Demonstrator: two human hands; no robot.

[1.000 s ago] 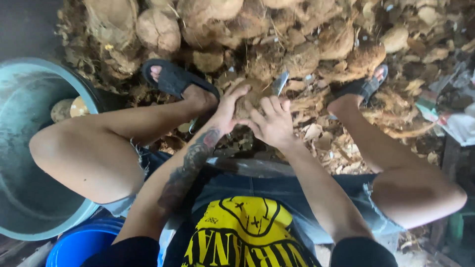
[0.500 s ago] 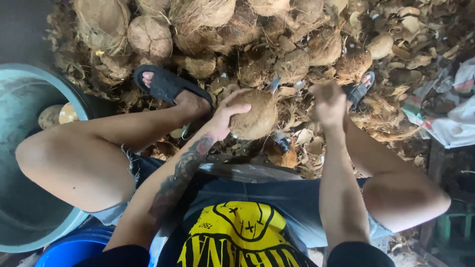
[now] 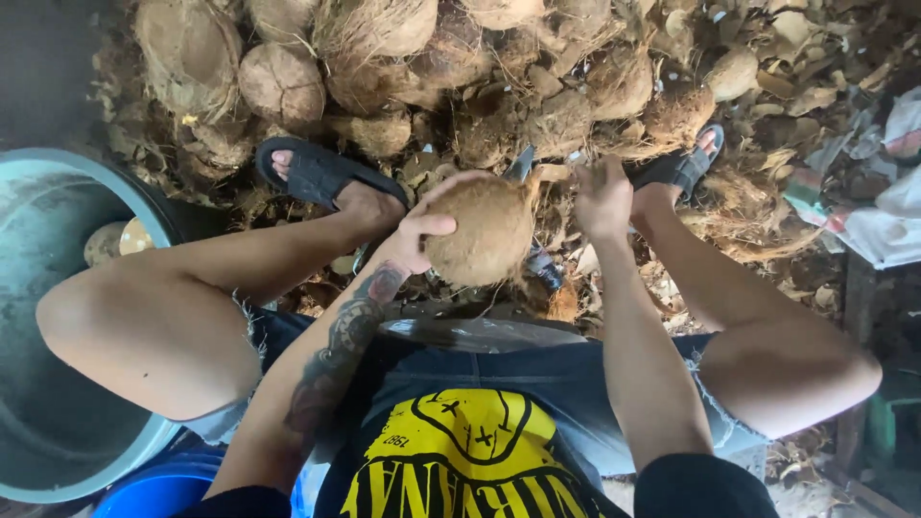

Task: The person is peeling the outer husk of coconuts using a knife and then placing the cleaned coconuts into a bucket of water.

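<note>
Left hand [image 3: 414, 238] cups the husked coconut [image 3: 480, 230] from its left; right hand [image 3: 602, 197] sits just right of it, pinching a husk strip [image 3: 549, 175].

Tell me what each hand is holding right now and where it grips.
The left hand cups the husked coconut by its left side, fingers over the top. The right hand is closed on a strip of husk fibre at the coconut's upper right.

Soft, even daylight; faint shadows, no glare; slight motion blur, wide-angle bending at edges.
</note>
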